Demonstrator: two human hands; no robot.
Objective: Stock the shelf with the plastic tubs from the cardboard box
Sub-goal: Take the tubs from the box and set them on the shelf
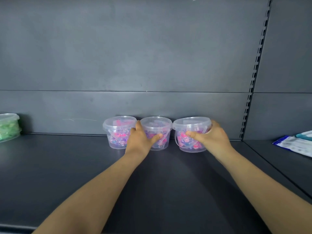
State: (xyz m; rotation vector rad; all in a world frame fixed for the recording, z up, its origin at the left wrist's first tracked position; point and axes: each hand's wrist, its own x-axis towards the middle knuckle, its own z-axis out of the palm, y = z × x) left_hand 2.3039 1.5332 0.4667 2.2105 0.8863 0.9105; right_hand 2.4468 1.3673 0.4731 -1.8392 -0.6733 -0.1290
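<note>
Tubs of clear plastic stand three in a row at the back of the dark shelf point(67, 166) in the head view, each with a lid and pink and blue pieces inside. The left hand point(141, 141) grips the middle tub point(156, 125). Its thumb lies across the front wall and its fingers go behind, beside the left tub point(116, 132), which no hand holds. The right hand point(212, 137) grips the right tub point(191, 125), thumb on the front, fingers curled round the outer side. Both held tubs sit on the shelf, and their rims seem to touch. Far to the left of the left hand stands a green tub point(8, 127). To the right of the right hand, past a slotted upright point(255, 81), lies a white and blue packet point(293, 144).
</note>
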